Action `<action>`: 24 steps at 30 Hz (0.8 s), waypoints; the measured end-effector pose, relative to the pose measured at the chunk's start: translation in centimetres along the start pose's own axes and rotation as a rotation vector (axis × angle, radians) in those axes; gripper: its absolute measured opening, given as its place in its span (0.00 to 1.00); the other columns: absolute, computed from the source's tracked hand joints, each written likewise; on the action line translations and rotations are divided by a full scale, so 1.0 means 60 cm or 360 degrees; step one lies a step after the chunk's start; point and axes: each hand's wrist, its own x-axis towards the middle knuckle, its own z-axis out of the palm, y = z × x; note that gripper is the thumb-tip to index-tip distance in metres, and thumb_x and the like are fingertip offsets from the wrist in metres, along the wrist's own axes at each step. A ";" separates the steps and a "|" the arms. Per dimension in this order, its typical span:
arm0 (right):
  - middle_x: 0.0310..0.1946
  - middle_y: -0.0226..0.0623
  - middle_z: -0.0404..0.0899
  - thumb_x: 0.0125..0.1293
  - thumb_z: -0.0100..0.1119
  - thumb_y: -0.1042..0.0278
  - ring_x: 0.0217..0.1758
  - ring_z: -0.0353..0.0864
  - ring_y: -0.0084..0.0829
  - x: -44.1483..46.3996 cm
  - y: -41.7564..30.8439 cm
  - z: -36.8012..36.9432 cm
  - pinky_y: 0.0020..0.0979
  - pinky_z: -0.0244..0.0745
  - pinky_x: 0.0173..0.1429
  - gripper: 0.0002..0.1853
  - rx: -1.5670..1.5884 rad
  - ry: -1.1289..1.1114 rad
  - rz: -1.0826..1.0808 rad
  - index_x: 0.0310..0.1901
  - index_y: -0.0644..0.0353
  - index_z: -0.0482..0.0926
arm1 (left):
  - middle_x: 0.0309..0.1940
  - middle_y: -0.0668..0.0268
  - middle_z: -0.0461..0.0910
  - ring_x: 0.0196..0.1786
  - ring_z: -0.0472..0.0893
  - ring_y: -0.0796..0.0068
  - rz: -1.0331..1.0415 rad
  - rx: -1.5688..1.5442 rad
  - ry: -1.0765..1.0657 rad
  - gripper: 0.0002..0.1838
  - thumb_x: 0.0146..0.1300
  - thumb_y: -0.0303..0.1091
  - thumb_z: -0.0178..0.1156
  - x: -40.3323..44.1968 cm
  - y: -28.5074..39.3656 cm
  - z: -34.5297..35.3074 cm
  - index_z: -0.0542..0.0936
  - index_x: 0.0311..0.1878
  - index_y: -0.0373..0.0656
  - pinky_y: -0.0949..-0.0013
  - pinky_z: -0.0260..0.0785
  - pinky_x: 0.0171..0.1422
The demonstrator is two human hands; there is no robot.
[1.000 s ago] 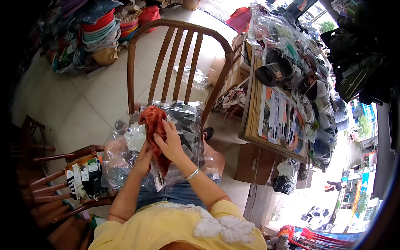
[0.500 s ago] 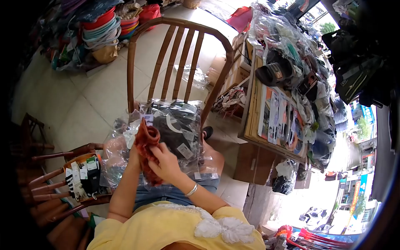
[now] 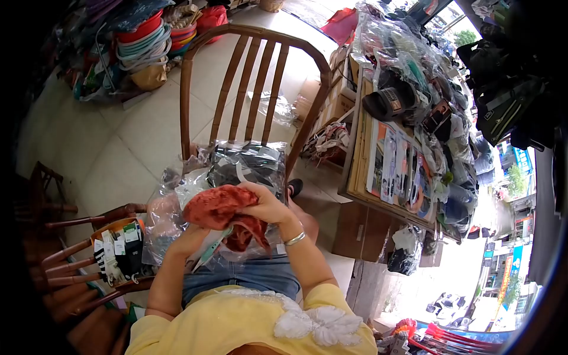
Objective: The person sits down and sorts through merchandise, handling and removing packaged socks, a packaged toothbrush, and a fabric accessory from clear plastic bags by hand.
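Cloth (image 3: pixel 212 207) of red plush hangs above the person's lap, apparently held from both sides because it is too limp to keep its shape. The right hand (image 3: pixel 266 207) pinches its upper edge, nearly closed; the left hand (image 3: pixel 190 239) supports it from below, its fingers hidden, so their spread cannot be told. Clear packets (image 3: pixel 251 163) crowd the space just beyond, limiting room, against the wooden chair back (image 3: pixel 187 89). Farther off, a dark slipper (image 3: pixel 387 103) rests among wrapped goods.

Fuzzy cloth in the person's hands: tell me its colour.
The fuzzy cloth is rusty red, seen best in the head view, the only one.
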 end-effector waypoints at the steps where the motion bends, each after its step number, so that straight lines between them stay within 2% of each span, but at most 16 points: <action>1: 0.40 0.29 0.75 0.56 0.65 0.78 0.45 0.71 0.19 -0.004 0.000 -0.001 0.23 0.69 0.52 0.19 0.0141 -0.0004 0.0052 0.49 0.64 0.73 | 0.47 0.59 0.77 0.43 0.79 0.69 -0.0085 -0.0133 -0.0056 0.24 0.73 0.49 0.40 -0.006 0.009 -0.003 0.68 0.61 0.42 0.68 0.73 0.45; 2: 0.40 0.29 0.75 0.56 0.65 0.78 0.45 0.71 0.19 -0.005 0.001 -0.001 0.23 0.69 0.52 0.19 0.0143 -0.0002 0.0055 0.49 0.64 0.73 | 0.44 0.59 0.78 0.39 0.80 0.69 -0.0175 -0.0262 -0.0105 0.24 0.72 0.49 0.41 -0.012 0.018 -0.007 0.69 0.60 0.42 0.68 0.75 0.40; 5: 0.42 0.26 0.76 0.54 0.67 0.78 0.47 0.72 0.19 -0.003 -0.015 0.008 0.23 0.69 0.54 0.24 -0.0006 0.0143 0.0032 0.53 0.63 0.71 | 0.45 0.58 0.77 0.42 0.78 0.70 -0.0383 -0.0752 -0.0344 0.24 0.72 0.49 0.43 -0.024 0.051 -0.025 0.66 0.63 0.44 0.68 0.72 0.42; 6: 0.41 0.30 0.76 0.55 0.68 0.74 0.46 0.72 0.20 -0.002 -0.023 0.019 0.24 0.69 0.53 0.25 -0.0397 0.0080 -0.0157 0.54 0.64 0.70 | 0.43 0.60 0.77 0.38 0.77 0.73 0.0070 -0.0191 -0.0278 0.23 0.72 0.49 0.44 -0.009 0.044 -0.010 0.67 0.61 0.44 0.70 0.71 0.37; 7: 0.41 0.33 0.76 0.55 0.69 0.72 0.45 0.72 0.21 0.005 -0.011 0.030 0.25 0.69 0.52 0.25 -0.0513 -0.0029 -0.0130 0.53 0.65 0.70 | 0.41 0.62 0.77 0.35 0.76 0.76 0.0468 0.0398 -0.0056 0.22 0.71 0.48 0.44 0.006 0.047 0.008 0.68 0.60 0.45 0.71 0.70 0.33; 9: 0.39 0.31 0.76 0.55 0.69 0.72 0.43 0.72 0.21 0.007 -0.001 0.033 0.25 0.70 0.51 0.25 -0.0330 -0.0034 -0.0026 0.53 0.65 0.71 | 0.41 0.62 0.77 0.36 0.77 0.75 -0.0021 -0.0411 -0.0334 0.22 0.70 0.49 0.45 -0.004 0.071 0.010 0.69 0.60 0.44 0.71 0.70 0.34; 10: 0.39 0.31 0.76 0.55 0.69 0.72 0.43 0.72 0.21 0.007 0.005 0.036 0.25 0.70 0.51 0.25 -0.0330 -0.0035 -0.0028 0.53 0.65 0.71 | 0.39 0.63 0.77 0.33 0.76 0.75 0.0027 -0.0282 -0.0203 0.22 0.70 0.49 0.46 -0.005 0.085 0.015 0.71 0.58 0.44 0.70 0.70 0.33; 13: 0.38 0.29 0.77 0.57 0.67 0.71 0.41 0.73 0.19 0.002 0.024 0.059 0.24 0.71 0.50 0.22 -0.0507 0.0213 0.0055 0.52 0.65 0.72 | 0.39 0.60 0.77 0.34 0.77 0.72 -0.0063 -0.0226 -0.0242 0.27 0.70 0.54 0.43 -0.005 0.119 0.022 0.68 0.59 0.41 0.69 0.72 0.32; 14: 0.36 0.29 0.77 0.59 0.66 0.71 0.40 0.72 0.18 0.003 0.029 0.072 0.23 0.71 0.47 0.18 -0.0213 0.0417 -0.0035 0.48 0.65 0.72 | 0.39 0.60 0.77 0.34 0.77 0.72 -0.0066 -0.0228 -0.0240 0.27 0.70 0.54 0.43 -0.006 0.110 0.020 0.68 0.59 0.41 0.69 0.72 0.32; 15: 0.35 0.29 0.77 0.60 0.65 0.71 0.38 0.71 0.16 0.005 0.033 0.082 0.22 0.70 0.45 0.14 0.0082 0.0618 -0.0126 0.45 0.65 0.73 | 0.37 0.61 0.78 0.31 0.77 0.71 -0.0108 -0.0493 -0.0257 0.26 0.70 0.53 0.43 -0.006 0.092 0.018 0.70 0.56 0.40 0.68 0.72 0.31; 16: 0.37 0.27 0.77 0.62 0.63 0.72 0.40 0.72 0.15 0.007 0.033 0.087 0.21 0.71 0.46 0.13 0.0272 0.0679 -0.0170 0.47 0.65 0.73 | 0.36 0.61 0.78 0.28 0.78 0.71 -0.0148 -0.0758 -0.0273 0.25 0.71 0.52 0.43 -0.007 0.086 0.017 0.72 0.53 0.38 0.67 0.72 0.29; 17: 0.37 0.27 0.77 0.62 0.63 0.72 0.40 0.72 0.15 0.010 0.033 0.084 0.21 0.71 0.46 0.13 0.0273 0.0679 -0.0171 0.47 0.65 0.73 | 0.36 0.61 0.78 0.28 0.78 0.71 -0.0148 -0.0756 -0.0272 0.25 0.71 0.52 0.43 -0.008 0.084 0.016 0.72 0.53 0.38 0.67 0.72 0.29; 19: 0.39 0.28 0.78 0.62 0.62 0.74 0.43 0.73 0.16 0.019 0.028 0.074 0.22 0.71 0.49 0.16 0.0917 0.1076 -0.0025 0.50 0.66 0.73 | 0.35 0.60 0.79 0.29 0.78 0.69 -0.0291 -0.0700 -0.0094 0.27 0.71 0.54 0.41 -0.011 0.086 0.017 0.73 0.52 0.37 0.66 0.73 0.30; 21: 0.42 0.29 0.78 0.63 0.61 0.73 0.45 0.74 0.17 0.009 0.013 0.062 0.22 0.71 0.51 0.18 0.1042 0.0951 -0.0070 0.53 0.66 0.72 | 0.35 0.59 0.79 0.30 0.79 0.69 -0.0334 -0.0771 -0.0054 0.28 0.71 0.54 0.41 -0.007 0.095 0.016 0.73 0.53 0.37 0.65 0.73 0.31; 23: 0.42 0.30 0.78 0.63 0.61 0.71 0.45 0.74 0.18 -0.005 0.008 0.069 0.22 0.71 0.51 0.19 0.0258 0.0442 -0.0074 0.54 0.66 0.71 | 0.37 0.60 0.80 0.30 0.78 0.69 -0.0224 -0.0359 0.0006 0.27 0.71 0.53 0.41 -0.004 0.131 0.031 0.73 0.54 0.37 0.66 0.73 0.29; 24: 0.42 0.30 0.78 0.63 0.62 0.71 0.45 0.73 0.18 -0.005 0.027 0.069 0.22 0.71 0.50 0.17 0.0361 0.0459 -0.0008 0.52 0.67 0.72 | 0.40 0.59 0.79 0.34 0.79 0.70 -0.0207 -0.0352 0.0003 0.27 0.71 0.52 0.41 0.000 0.119 0.030 0.73 0.55 0.37 0.67 0.73 0.35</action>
